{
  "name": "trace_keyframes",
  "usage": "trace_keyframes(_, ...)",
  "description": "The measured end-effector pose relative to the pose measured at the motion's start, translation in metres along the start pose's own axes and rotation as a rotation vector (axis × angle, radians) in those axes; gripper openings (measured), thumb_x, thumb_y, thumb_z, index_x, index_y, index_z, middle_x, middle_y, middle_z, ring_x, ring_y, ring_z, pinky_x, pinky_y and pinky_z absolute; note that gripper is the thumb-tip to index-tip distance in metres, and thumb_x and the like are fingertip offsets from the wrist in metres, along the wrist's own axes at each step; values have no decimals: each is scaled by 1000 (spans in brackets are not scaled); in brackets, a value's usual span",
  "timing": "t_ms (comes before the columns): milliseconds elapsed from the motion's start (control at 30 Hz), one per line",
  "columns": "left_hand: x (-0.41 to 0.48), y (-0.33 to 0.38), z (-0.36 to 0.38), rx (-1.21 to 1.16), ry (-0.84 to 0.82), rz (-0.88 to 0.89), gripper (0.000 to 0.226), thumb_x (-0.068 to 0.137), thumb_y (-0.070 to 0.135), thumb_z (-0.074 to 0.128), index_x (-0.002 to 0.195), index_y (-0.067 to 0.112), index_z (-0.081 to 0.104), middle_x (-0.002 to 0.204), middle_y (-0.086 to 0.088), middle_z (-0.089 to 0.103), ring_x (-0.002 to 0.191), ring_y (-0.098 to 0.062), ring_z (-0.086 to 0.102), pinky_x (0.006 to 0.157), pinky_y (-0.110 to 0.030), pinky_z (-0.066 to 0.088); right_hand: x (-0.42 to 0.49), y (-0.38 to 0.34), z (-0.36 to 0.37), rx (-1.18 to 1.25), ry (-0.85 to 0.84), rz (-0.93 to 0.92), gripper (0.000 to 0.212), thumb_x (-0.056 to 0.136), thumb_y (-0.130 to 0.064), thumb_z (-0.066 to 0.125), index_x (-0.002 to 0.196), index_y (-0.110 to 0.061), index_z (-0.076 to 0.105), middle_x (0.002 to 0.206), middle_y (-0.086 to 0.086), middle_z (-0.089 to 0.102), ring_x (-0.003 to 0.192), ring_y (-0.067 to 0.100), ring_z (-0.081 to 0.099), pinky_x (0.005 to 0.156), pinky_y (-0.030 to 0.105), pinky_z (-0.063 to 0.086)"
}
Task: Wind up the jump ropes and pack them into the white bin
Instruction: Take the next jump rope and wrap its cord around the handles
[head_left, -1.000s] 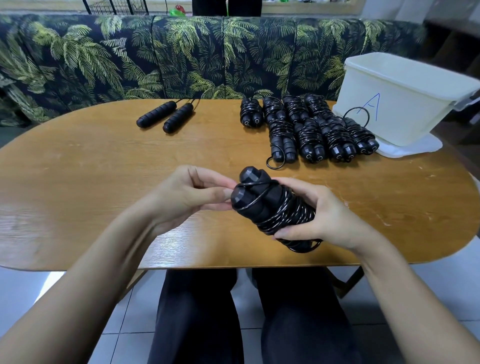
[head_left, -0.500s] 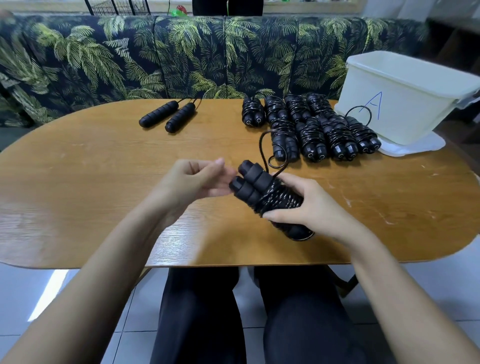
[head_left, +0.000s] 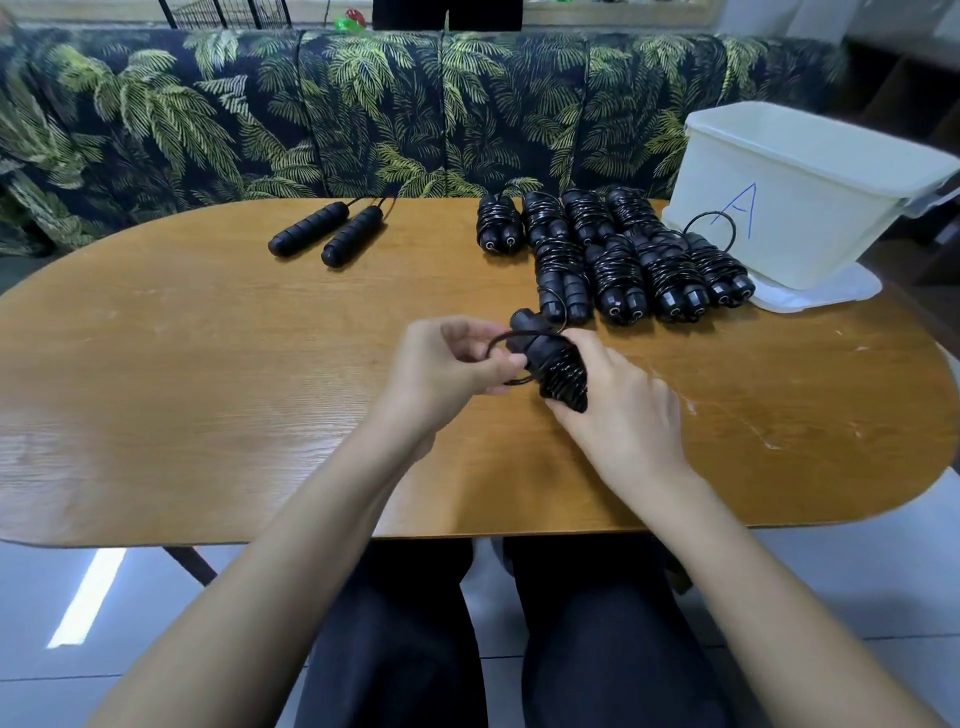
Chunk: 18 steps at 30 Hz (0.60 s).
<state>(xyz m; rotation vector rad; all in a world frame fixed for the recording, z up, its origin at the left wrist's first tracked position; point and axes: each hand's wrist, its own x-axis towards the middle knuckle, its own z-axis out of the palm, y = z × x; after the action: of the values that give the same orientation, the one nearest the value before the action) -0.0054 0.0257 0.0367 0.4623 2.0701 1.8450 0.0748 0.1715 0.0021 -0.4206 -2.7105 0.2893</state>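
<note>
Right hand (head_left: 621, 415) wraps from the right round the near half of a black jump rope bundle (head_left: 553, 364): two ribbed black handles laid side by side, with thin black cord coiled tightly about them. Fingers are curled on the coils. The bundle's near end pokes out by the heel of the hand, and the handle tips point away and slightly left. Left hand (head_left: 447, 374) is just left of the bundle, fingers curled, thumb and forefinger pinching a loose loop of black cord (head_left: 496, 344) that arcs up over the handle tips. The held bundle sits low over the middle of the oval wooden table (head_left: 208, 389); whether it touches the top cannot be told. Its far tip is just short of the nearest of the wound black rope bundles (head_left: 618, 275), which lie in two rough rows toward the far right. Beyond them is a white plastic bin (head_left: 810, 171) marked with a blue letter A, standing on a flat white lid (head_left: 831, 293) and well apart from the held bundle. One pair of unwound black handles (head_left: 327, 234) lies far left of centre, cords trailing over the far edge toward a palm-print sofa (head_left: 363, 114).
</note>
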Motion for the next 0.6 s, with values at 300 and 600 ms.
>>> trace_keyframes(300,-4,-16,-3,-8,119,64,6,87,12,68,81,13,66,70,-1,65,60,-4,56,56,-18,47,0,2,-6,943,-230,74,76,81,-22,76,142,-42,35,124,-30,52,112,-18,48,88,5,37)
trace_keyframes(600,0,0,-25,-22,93,203,7,89,9,64,83,12,65,85,-4,67,79,-10,57,74,-22,49,-16,-5,-3,517,177,-156,66,76,-32,79,134,-40,48,133,-20,57,109,4,61,84,31,54)
